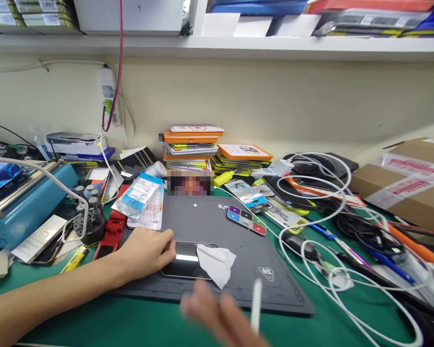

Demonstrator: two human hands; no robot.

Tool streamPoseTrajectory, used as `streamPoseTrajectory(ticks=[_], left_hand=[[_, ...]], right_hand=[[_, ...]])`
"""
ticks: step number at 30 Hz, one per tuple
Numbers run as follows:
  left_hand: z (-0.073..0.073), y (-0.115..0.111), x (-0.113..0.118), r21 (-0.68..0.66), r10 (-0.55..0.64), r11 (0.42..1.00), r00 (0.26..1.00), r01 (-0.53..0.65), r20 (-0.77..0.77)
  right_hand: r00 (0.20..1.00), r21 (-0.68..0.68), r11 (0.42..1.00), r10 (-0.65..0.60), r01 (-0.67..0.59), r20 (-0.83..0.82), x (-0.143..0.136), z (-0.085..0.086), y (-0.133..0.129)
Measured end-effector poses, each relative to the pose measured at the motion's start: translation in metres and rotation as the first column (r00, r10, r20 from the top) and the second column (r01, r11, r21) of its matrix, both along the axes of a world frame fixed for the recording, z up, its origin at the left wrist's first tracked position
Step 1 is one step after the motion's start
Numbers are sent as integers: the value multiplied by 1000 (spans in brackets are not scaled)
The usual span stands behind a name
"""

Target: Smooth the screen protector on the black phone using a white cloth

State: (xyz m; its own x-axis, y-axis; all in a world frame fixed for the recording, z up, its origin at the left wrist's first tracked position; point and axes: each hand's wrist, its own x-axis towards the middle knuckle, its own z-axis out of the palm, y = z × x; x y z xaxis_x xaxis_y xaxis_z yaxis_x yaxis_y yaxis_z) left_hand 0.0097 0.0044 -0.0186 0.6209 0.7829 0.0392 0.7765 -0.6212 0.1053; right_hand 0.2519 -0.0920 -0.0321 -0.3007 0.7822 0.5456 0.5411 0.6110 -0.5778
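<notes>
A smartphone (pixel 186 258) with a dark, glossy screen lies flat on the grey work mat (pixel 202 214). My left hand (pixel 148 250) is closed at the phone's left end, its curled fingers against that edge. Over the phone's right part lies a creased white wipe (pixel 217 265). Nearer to me, my right hand (pixel 220 313) is smeared by motion in front of the mat's lower edge. A slim white stick (pixel 256 306), equally blurred, points up from this hand; its lower end is hidden and its kind is unclear.
A phone with coloured panels (pixel 246 220) lies on the mat's right. White cables (pixel 332 289) loop over tools on the right. Left are a red clamp-like tool (pixel 112 231), a bit holder (pixel 90 221) and a blue machine (pixel 29 207). Orange boxes (pixel 193 144) are stacked behind.
</notes>
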Motion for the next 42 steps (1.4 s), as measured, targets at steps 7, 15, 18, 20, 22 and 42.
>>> streamPoseTrajectory(ticks=[7,15,18,20,22,42], left_hand=[[-3,0,1,22,-18,1000,1000,18,-21],[-1,-4,3,11,-39,999,998,40,-39],[-1,-4,3,-5,-49,999,998,49,-33],[-1,-5,3,-11,-52,999,998,52,-30],[-2,-5,2,-14,-54,998,998,53,-27],[-6,-7,2,-28,-53,998,998,54,28]], right_hand=[[971,-81,969,-226,233,82,11,13,117],[938,-68,963,-236,261,254,10,-11,188],[923,-73,956,-254,286,288,17,-23,194],[918,-72,954,-256,290,304,20,-29,196],[914,-72,955,-251,287,318,21,-32,197],[919,52,936,-352,348,179,57,-13,140]])
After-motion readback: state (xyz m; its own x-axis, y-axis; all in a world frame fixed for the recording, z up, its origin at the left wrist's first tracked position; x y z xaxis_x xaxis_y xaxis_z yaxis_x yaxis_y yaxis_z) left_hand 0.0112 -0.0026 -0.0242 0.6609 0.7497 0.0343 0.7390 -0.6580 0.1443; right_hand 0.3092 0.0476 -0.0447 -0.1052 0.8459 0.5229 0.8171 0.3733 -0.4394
